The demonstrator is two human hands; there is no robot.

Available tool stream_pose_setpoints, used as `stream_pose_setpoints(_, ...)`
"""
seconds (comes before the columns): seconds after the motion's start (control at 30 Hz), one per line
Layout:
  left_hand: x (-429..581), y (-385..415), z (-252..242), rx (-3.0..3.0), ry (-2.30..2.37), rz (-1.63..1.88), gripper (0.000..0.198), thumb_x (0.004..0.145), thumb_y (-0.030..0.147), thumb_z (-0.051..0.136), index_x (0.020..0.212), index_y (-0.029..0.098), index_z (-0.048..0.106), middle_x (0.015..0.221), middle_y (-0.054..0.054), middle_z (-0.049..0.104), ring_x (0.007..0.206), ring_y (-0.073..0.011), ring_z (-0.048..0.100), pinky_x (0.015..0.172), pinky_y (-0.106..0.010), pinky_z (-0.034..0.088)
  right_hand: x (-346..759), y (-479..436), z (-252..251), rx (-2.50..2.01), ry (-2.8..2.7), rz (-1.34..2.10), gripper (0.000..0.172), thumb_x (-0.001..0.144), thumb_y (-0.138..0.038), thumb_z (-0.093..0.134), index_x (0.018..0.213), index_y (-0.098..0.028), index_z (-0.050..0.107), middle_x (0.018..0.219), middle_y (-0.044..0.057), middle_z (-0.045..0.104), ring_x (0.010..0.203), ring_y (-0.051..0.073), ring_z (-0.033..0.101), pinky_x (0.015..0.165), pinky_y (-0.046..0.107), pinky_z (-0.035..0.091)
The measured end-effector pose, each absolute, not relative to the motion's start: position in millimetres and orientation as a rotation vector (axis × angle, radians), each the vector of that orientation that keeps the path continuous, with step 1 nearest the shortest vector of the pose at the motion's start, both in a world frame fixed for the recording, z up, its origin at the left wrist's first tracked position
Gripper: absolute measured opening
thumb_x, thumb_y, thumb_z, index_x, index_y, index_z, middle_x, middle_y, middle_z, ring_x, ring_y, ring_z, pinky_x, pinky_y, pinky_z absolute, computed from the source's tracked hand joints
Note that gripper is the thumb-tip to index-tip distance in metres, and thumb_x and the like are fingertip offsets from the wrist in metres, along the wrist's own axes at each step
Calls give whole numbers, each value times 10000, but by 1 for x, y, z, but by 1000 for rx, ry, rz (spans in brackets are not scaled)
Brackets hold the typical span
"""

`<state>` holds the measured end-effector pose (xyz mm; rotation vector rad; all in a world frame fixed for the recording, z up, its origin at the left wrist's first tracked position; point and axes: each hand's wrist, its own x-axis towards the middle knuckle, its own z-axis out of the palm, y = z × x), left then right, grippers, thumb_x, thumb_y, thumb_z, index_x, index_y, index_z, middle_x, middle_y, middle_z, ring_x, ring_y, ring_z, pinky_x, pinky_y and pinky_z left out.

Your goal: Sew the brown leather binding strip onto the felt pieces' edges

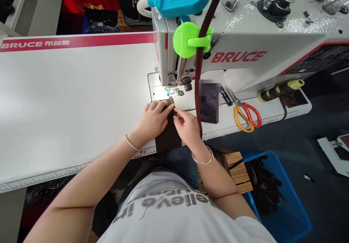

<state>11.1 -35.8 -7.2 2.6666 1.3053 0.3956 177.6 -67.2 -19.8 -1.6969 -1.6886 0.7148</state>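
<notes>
A piece of dark brown fabric lies over the front edge of the sewing machine table, its far end near the needle area. My left hand rests flat on the fabric with its fingers stretched toward the presser foot. A narrow brown strip lies on the fabric's far end, just in front of the foot. At the fabric's right edge, my right hand is closed in a pinch on the strip, mostly covering it. A long brown strap hangs past a green clip beside my right hand.
Right of the hands lie a dark blurred-out phone, a small black cutter and scissors with orange and red handles. A thread cone lies beyond. A blue bin with dark pieces stands on the floor at right.
</notes>
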Motion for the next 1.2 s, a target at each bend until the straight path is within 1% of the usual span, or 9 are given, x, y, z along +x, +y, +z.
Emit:
stream_pose_setpoints(0.13, 12, -35, -2, 2574, 1303, 463, 438, 937, 205, 386, 1348, 149, 528, 1220, -152, 584, 1100, -317, 501, 921, -493, 452, 175, -70, -21, -1611, -1642, 726, 282, 915, -299, 532, 1129, -218, 698, 935, 30, 717, 714, 128, 621, 719, 274, 515)
stream_pose_setpoints(0.3, 25, -36, 13, 2229, 1421, 614, 240, 904, 183, 428, 1044, 133, 616, 1041, -128, 647, 1026, -282, 576, 929, -454, 481, 173, -74, -20, -1542, -1572, 736, 229, 925, -364, 543, 971, -202, 698, 929, 16, 715, 640, 96, 572, 675, 245, 486)
stream_pose_setpoints(0.47, 50, -43, 17, 1548, 1390, 1065, 399, 884, 180, 453, 1280, 221, 429, 1261, -113, 563, 1144, -228, 598, 934, -391, 518, 172, -74, -22, -1589, -1596, 713, 241, 932, -371, 516, 972, -194, 675, 898, 14, 703, 600, 90, 547, 675, 244, 472)
stream_pose_setpoints(0.6, 69, -55, -1, 1247, 1218, 1431, 291, 903, 221, 468, 1181, 265, 392, 1311, -91, 482, 1276, -194, 527, 1051, -364, 469, 171, -73, -24, -1650, -1628, 675, 236, 947, -348, 479, 959, -199, 661, 890, 20, 694, 727, 125, 609, 697, 245, 477)
stream_pose_setpoints(0.7, 77, -62, -14, 1063, 1149, 1417, 218, 907, 246, 482, 1106, 258, 394, 1211, -76, 535, 1207, -173, 573, 1021, -346, 489, 170, -76, -22, -1597, -1600, 649, 254, 963, -360, 457, 981, -196, 650, 943, 42, 696, 802, 136, 625, 722, 248, 496)
stream_pose_setpoints(0.8, 78, -64, -16, 930, 1095, 1370, 197, 890, 277, 549, 1051, 231, 445, 1067, -50, 596, 1076, -157, 618, 952, -310, 509, 170, -85, -18, -1507, -1508, 610, 291, 976, -392, 440, 990, -189, 647, 958, 57, 694, 751, 116, 614, 702, 238, 512)
stream_pose_setpoints(1.0, 70, -64, -3, 953, 1056, 1150, 219, 863, 392, 633, 825, 177, 610, 814, -30, 653, 723, -129, 610, 639, -241, 499, 165, -102, -16, -1437, -1466, 576, 263, 966, -354, 450, 923, -191, 652, 899, 53, 690, 694, 106, 612, 655, 236, 526)
stream_pose_setpoints(1.1, 67, -65, -6, 886, 976, 1170, 222, 811, 368, 710, 909, 182, 638, 827, -35, 687, 752, -142, 646, 669, -253, 520, 161, -108, -15, -1458, -1495, 642, 263, 961, -349, 461, 896, -185, 656, 842, 50, 686, 706, 112, 631, 630, 226, 525)
stream_pose_setpoints(1.2, 65, -65, -12, 821, 914, 1224, 340, 779, 337, 753, 1069, 196, 646, 806, -23, 694, 853, -156, 674, 775, -269, 530, 166, -123, -8, -1439, -1572, 678, 244, 959, -329, 470, 973, -188, 668, 921, 60, 708, 763, 117, 660, 643, 219, 540)
